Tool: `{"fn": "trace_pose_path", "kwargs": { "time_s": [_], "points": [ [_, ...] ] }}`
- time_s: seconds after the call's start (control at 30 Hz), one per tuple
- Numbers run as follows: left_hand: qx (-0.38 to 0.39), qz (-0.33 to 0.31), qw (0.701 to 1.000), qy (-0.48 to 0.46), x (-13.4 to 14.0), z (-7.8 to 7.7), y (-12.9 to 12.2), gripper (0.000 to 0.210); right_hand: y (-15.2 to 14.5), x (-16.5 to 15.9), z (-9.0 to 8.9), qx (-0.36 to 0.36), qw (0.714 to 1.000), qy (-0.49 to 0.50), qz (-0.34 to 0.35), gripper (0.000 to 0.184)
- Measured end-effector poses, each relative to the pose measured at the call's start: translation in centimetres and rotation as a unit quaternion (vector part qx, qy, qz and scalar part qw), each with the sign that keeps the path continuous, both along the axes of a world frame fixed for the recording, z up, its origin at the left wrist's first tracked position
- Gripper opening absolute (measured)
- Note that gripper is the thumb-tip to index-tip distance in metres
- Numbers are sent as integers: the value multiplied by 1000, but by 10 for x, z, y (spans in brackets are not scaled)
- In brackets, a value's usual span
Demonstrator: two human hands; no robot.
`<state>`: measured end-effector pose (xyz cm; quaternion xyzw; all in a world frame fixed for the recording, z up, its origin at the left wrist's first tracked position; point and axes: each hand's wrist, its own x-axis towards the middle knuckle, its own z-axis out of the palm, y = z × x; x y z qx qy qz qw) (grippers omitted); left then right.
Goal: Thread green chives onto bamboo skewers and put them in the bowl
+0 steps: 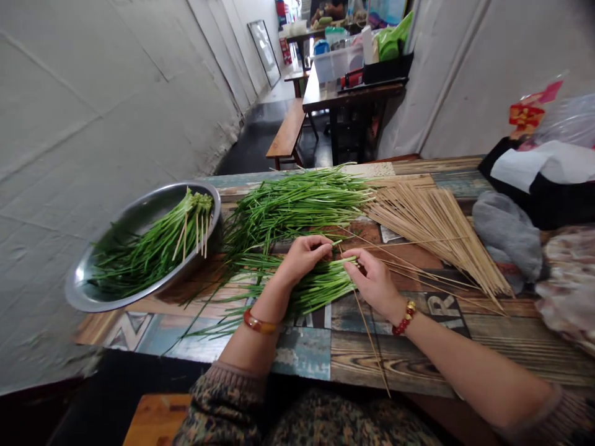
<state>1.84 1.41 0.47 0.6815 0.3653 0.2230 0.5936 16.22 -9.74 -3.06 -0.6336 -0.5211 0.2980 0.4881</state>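
A small bunch of garlic chives (320,288) lies in front of me, pale cut ends to the right. My left hand (307,259) is closed in a pinch at a chive stem near those ends. My right hand (375,280) has its thumb and fingers closed around the pale ends. A bamboo skewer (372,334) runs from between my hands toward the table's front edge; its upper part is partly hidden. Behind my hands lies a large pile of chives (297,201). Many bamboo skewers (432,229) fan out to the right, several of them loose nearer my right hand.
At the left, a steel basin (77,288) holds chives with skewers through their pale ends. A grey mesh bag (506,232) and a clear plastic bag (569,285) are at the right. Beyond the patterned table (400,359) are a bench (288,130) and another table with containers.
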Motion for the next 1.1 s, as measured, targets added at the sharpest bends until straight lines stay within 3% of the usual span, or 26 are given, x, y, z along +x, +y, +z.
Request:
{"fn": "trace_pose_path", "kwargs": {
  "time_s": [0.43, 0.83, 1.1],
  "points": [
    [-22, 11, 999, -36, 0, 0, 0, 20, -2, 6, 8, 26, 996, -81, 41, 36],
    [-19, -7, 998, -63, 1, 0, -2, 19, -5, 8, 10, 40, 992, -102, 67, 36],
    [-14, -18, 999, -33, -1, 0, -1, 22, -5, 7, 8, 49, 992, -98, 68, 36]
  ]
}}
